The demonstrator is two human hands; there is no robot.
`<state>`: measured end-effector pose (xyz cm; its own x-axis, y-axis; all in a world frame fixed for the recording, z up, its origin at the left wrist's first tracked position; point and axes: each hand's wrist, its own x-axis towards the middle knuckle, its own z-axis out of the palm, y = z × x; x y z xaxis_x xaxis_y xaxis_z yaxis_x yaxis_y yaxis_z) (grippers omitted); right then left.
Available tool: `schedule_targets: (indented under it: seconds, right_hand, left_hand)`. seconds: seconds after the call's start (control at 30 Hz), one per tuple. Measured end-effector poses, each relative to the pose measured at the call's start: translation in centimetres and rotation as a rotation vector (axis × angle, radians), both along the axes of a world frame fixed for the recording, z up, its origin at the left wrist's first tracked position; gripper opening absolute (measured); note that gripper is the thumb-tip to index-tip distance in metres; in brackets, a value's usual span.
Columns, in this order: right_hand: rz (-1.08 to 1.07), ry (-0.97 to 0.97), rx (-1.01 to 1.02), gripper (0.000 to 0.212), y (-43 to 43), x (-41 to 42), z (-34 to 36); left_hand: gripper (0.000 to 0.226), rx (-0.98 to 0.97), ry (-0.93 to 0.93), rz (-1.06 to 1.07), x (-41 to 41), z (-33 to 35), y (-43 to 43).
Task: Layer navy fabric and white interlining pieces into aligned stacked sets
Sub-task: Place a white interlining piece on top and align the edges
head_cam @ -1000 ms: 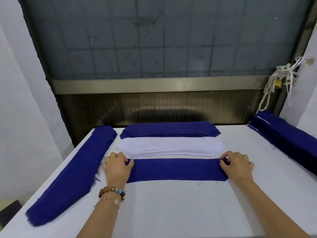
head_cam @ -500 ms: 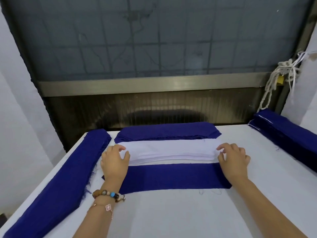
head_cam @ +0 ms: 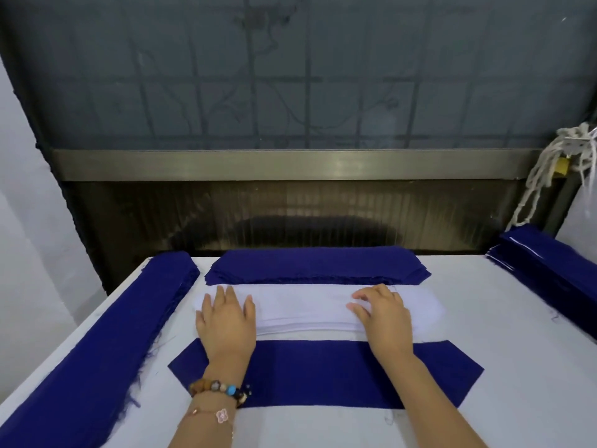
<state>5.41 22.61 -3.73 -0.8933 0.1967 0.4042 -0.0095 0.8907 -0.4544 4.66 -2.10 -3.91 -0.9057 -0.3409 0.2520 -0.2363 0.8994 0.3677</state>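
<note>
White interlining stack (head_cam: 307,310), right hand (head_cam: 384,318) slid inward

A single wide-angle head view looks forward and down across the bench (head_cam: 307,428) toward a window (head_cam: 290,85); the left hand (head_cam: 226,321) and right hand (head_cam: 384,318) lie close, low centre.

Place: we take this for a garment workshop.
Desk: a broad white desk (head_cam: 316,425) for cut pieces.
Left of our left hand (head_cam: 226,321): long navy stack (head_cam: 97,350).
Under both hands: white interlining stack (head_cam: 307,308).
Beyond them: far navy stack (head_cam: 316,265).
Right of our right hand (head_cam: 384,315): side navy stack (head_cam: 555,270).
</note>
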Motion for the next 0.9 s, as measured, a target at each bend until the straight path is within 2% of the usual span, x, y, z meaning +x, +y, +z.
schedule_targets:
  seconds: [0.3, 0.4, 0.5, 0.6, 0.73, 0.9]
  right_hand:
    - [-0.004, 0.026, -0.022, 0.020, 0.1, 0.1, -0.1]
    - [-0.008, 0.029, -0.031, 0.017, 0.0, 0.1, -0.1]
    - [-0.006, 0.025, -0.035, 0.016, 0.0, 0.1, -0.1]
    - [-0.007, 0.013, -0.021, 0.016, 0.0, 0.2, 0.0]
    - [0.004, 0.013, -0.006, 0.019, 0.0, 0.3, 0.1]
    - [0.000, -0.015, 0.001, 0.038, -0.1, 0.2, 0.5]
  left_hand:
    - [0.046, -0.052, 0.026, -0.008, 0.7, 0.4, 0.0]
    - [0.031, 0.045, 0.131, -0.029, 0.9, 0.6, -0.3]
    - [0.010, 0.213, 0.237, -0.169, 0.8, 0.9, -0.7]
    - [0.013, 0.279, 0.212, -0.287, 0.8, 1.2, -0.8]
    - [0.027, 0.193, 0.205, -0.326, 0.7, 1.5, -0.6]
    - [0.044, 0.154, 0.244, -0.381, 0.7, 1.7, -0.5]
